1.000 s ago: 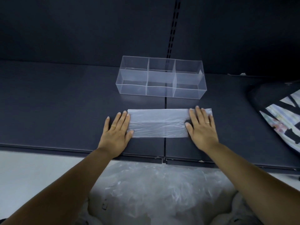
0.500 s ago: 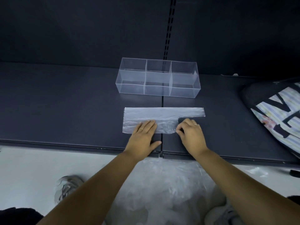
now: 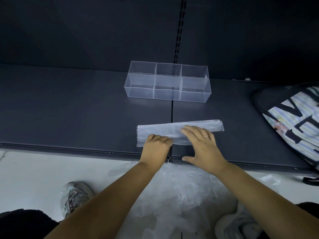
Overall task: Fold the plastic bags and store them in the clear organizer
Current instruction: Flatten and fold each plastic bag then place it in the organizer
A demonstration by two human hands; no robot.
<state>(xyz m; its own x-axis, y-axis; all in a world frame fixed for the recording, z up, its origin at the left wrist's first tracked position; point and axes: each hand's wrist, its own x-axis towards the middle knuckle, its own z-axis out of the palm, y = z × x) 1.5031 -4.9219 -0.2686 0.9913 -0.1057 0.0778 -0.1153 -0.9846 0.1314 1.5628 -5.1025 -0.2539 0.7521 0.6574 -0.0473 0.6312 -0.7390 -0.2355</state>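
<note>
A translucent plastic bag (image 3: 164,131) lies folded into a long narrow strip on the dark shelf (image 3: 69,109), near its front edge. My left hand (image 3: 157,147) rests with curled fingers on the strip's near-left part, pressing it down. My right hand (image 3: 202,145) lies flat with fingers spread across the strip's right half. The clear organizer (image 3: 168,81) with several compartments stands further back on the shelf, with nothing visible inside it.
A heap of loose plastic bags (image 3: 177,195) sits on the floor below the shelf edge, between my shoes (image 3: 74,195). A black bag with a striped print (image 3: 293,121) lies on the shelf at the right.
The bag's near edge has been folded up, making the strip narrower. My right hand went from pinching that edge to lying flat on top; my left hand's fingers have curled.
</note>
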